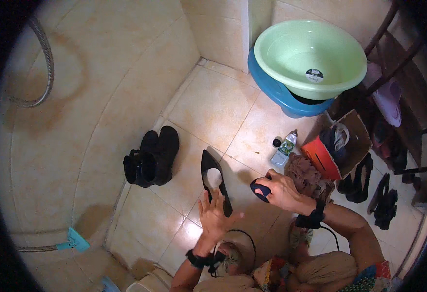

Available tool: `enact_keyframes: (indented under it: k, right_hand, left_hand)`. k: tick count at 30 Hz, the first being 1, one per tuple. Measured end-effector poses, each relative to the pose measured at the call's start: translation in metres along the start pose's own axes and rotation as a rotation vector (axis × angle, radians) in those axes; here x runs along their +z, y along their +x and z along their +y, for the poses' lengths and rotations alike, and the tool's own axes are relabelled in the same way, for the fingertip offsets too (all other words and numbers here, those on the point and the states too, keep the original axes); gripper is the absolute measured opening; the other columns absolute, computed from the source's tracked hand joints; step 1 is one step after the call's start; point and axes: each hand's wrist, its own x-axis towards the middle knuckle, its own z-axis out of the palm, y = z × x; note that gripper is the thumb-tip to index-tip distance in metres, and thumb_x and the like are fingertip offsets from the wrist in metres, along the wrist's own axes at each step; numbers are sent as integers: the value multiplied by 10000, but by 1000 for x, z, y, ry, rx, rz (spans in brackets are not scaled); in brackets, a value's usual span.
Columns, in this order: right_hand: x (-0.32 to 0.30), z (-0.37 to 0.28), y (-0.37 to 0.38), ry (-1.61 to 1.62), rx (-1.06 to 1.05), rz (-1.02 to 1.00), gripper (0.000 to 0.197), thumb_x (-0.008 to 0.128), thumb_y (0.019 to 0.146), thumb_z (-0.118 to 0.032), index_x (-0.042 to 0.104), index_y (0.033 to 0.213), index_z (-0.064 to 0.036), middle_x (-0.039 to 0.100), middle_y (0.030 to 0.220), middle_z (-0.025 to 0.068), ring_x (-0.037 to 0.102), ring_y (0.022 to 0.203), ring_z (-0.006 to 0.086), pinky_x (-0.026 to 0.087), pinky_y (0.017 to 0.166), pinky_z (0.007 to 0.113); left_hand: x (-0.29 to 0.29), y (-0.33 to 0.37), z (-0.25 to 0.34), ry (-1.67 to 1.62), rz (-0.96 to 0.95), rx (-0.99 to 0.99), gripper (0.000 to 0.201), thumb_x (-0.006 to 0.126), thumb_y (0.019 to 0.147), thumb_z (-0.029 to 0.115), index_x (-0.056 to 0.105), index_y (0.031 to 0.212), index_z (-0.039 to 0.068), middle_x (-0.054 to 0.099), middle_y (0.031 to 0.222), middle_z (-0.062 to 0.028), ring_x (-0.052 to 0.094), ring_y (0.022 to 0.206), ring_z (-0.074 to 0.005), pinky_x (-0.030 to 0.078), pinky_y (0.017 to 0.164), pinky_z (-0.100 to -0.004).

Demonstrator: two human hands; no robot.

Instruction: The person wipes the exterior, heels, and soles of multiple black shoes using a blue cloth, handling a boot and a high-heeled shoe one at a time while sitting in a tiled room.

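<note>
The shoe (214,178) lay on the floor (208,102), toe far and slightly left, beyond the nearer left hand (216,217), fingers loosely spread; the right hand (280,191), rightward, pinched a dark pad (259,189).

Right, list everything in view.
Top basin: one, green, upper right
Lower basin: one, blue, beneath
Boots: two, black, left
Pointed shoe: one, black, centre
Box: one, orange, right
Bottle: one, clear-green, left of box
Cap: one, black, beside bottle
Cloth: one, brownish, beside box
Shoes: several, black, right of box
Slipper: at least one, lilac, right
Hose: one, grey, far left
Tool: one, turquoise, lower left
Held item: one, dark blue, centre-right
Left hand: one, bare, over pointed shoe
Right hand: one, bare, around held item
</note>
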Motion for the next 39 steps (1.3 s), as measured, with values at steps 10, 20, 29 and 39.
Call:
enact_keyframes:
  k: [10,20,29,39]
  right_hand:
    - [-15,-13,11,88,-71,132,214,689,832,-185,662,1039,-140,558,877,173,609,747,375,486,618,454]
    - [-54,-42,41,155,-155,384,233,713,846,-187,658,1045,-79,568,903,142,598,763,326,470,631,394]
    - [-73,-71,35,-16,-460,312,294,724,739,-59,658,1023,-99,528,916,120,601,832,314,508,659,398]
    - [-63,-60,39,7,-346,278,181,695,738,-69,659,912,-105,534,825,115,613,799,314,512,624,410]
  left_hand:
    - [42,-25,-25,-213,161,17,320,827,624,114,653,867,-1,670,1104,-121,505,1239,-417,369,1059,-509]
    - [-54,-17,6,-1749,-113,-420,347,789,602,-132,644,868,35,676,870,-39,648,783,-133,537,740,-294]
    - [-65,-13,23,-1994,-52,-366,428,763,575,-141,660,956,25,690,934,-58,663,842,-173,522,829,-296]
    - [-69,4,26,-1665,-180,-219,294,787,636,-138,693,862,24,675,836,-4,600,749,-72,504,701,-240]
